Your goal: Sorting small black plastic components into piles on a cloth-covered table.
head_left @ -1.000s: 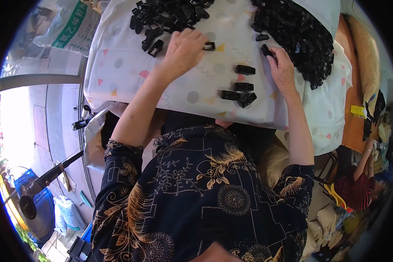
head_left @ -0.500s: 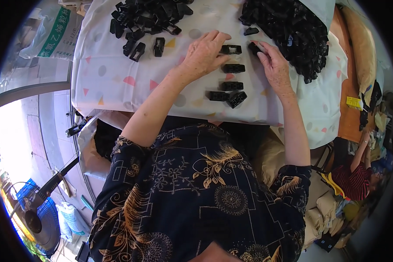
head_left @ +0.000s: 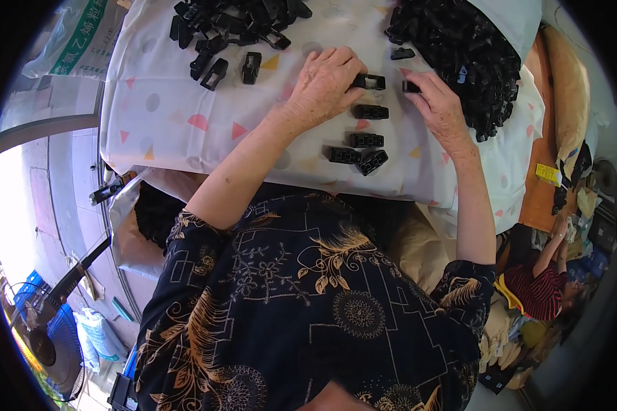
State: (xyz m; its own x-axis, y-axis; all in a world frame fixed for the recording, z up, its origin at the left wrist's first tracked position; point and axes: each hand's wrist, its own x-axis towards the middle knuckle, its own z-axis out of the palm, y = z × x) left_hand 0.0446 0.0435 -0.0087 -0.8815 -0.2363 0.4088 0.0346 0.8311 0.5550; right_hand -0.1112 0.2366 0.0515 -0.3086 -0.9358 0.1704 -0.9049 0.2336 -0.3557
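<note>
My left hand (head_left: 325, 85) rests over the table with its fingers closed on the end of a black plastic housing (head_left: 372, 82), which has a rectangular opening. My right hand (head_left: 439, 106) pinches a small black plastic piece (head_left: 410, 87) a short way to the right of it. Below my fingers lie more black parts in a loose column: one housing (head_left: 371, 111), another (head_left: 367, 140), and at the bottom two side by side, a left one (head_left: 343, 155) and a tilted one (head_left: 373, 163).
A heap of small black pieces (head_left: 459, 61) lies at the right, one loose piece (head_left: 402, 53) beside it. Black housings (head_left: 233, 24) are piled at the upper left. The patterned cloth (head_left: 185, 147) covers the table. A fan (head_left: 51, 342) stands lower left; another person (head_left: 535, 291) sits at right.
The view has shifted slightly. My right hand has turned a little with the small black piece still pinched. My left hand keeps its hold on the housing.
</note>
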